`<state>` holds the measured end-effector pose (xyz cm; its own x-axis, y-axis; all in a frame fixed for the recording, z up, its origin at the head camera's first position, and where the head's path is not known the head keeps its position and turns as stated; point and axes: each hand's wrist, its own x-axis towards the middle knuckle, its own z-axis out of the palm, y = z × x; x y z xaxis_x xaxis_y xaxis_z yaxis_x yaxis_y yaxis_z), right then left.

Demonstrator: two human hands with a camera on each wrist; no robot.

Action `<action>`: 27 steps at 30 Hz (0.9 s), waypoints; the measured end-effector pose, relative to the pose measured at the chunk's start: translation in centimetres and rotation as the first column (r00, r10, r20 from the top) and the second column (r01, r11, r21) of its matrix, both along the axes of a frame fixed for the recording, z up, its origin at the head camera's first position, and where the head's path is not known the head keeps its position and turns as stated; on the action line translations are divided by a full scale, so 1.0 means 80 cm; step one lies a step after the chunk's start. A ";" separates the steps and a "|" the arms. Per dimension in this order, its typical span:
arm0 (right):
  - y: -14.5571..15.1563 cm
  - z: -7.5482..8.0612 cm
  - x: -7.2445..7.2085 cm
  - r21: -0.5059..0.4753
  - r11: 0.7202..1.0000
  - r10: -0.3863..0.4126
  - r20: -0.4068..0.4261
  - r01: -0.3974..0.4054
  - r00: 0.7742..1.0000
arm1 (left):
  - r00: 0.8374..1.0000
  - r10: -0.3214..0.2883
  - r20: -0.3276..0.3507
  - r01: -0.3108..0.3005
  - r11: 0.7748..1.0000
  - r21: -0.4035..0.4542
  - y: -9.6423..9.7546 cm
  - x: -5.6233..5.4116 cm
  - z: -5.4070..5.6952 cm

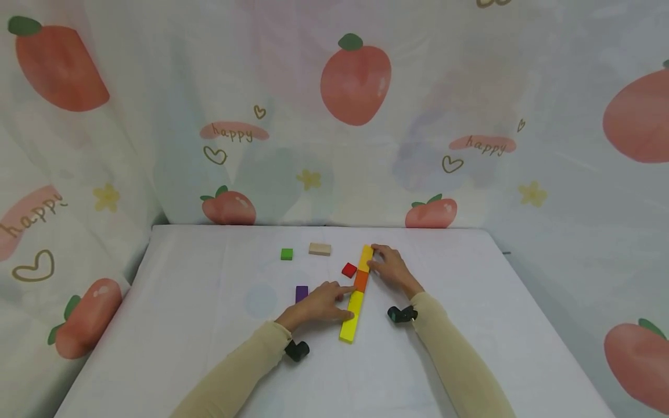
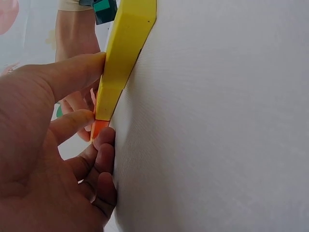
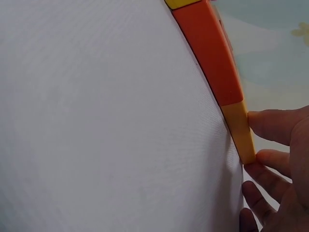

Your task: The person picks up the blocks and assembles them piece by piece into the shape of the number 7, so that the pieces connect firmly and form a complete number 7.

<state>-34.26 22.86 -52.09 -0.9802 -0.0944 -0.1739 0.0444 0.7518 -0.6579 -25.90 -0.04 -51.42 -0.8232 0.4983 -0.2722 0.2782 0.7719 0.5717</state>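
Observation:
A straight row of blocks runs away from me in the head view: a bright yellow section (image 1: 347,332) at the near end, an orange block (image 1: 361,281) in the middle, and an amber-yellow block (image 1: 365,258) at the far end. My left hand (image 1: 322,303) comes from the left; its thumb touches the yellow section and its index finger rests near the yellow-orange joint. From the right, my right hand (image 1: 393,269) touches the amber block with thumb and index finger. In the right wrist view, its fingertips lie along the amber block (image 3: 240,130) and around its end.
A red block (image 1: 349,270) lies turned just left of the row. Behind it, a plain wooden block (image 1: 320,249) and a green block (image 1: 287,254) stand on the white table (image 1: 209,278). A purple block (image 1: 301,293) is partly hidden behind my left hand.

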 end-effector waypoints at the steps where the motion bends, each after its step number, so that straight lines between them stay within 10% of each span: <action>1: 0.000 -0.001 0.000 -0.001 1.000 0.001 0.001 -0.001 1.000 | 1.000 0.000 -0.001 0.000 1.000 -0.003 0.000 0.000 -0.001; 27: 0.003 0.001 0.005 -0.011 1.000 0.023 0.000 -0.023 1.000 | 1.000 0.014 0.009 -0.014 0.999 -0.033 0.006 -0.006 0.004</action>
<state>-33.86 23.08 -51.98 -0.9777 -0.1184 -0.1733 0.0277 0.7455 -0.6660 -26.39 0.43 -51.13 -0.8272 0.4774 -0.2962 0.2621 0.7943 0.5481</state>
